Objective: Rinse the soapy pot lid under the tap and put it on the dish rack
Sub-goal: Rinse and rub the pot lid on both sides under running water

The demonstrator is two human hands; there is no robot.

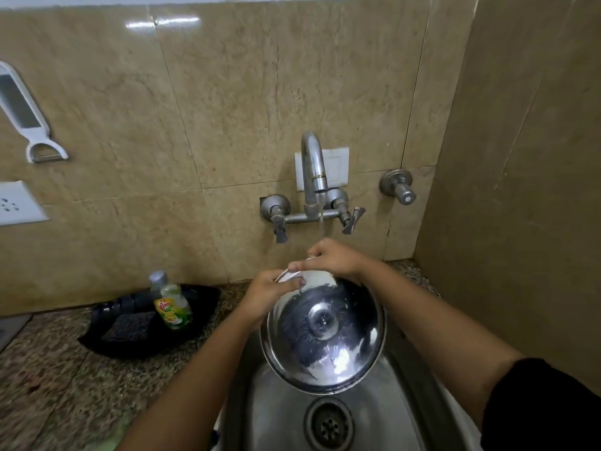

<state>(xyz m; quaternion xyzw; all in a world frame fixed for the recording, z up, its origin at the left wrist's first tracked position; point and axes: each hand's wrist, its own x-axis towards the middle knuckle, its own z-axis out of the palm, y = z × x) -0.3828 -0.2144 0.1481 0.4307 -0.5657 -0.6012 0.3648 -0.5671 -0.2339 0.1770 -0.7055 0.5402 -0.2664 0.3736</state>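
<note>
Over steel sink (270, 405), speckled granite counter (48, 369), beige tiled wall (227, 92)

Hidden and cut-off parts at the sink

The far rim of the pot lid (323, 333) is covered by the left hand (266, 296) and right hand (335, 258). The sink (276, 415), the wall socket (16, 203) and the hanging peeler (22, 112) run off the frame's edges; the bottle (170, 302) label is too blurred to read.

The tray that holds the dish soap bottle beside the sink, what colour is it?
Black. The tray shows in the head view, on the speckled counter.
</note>
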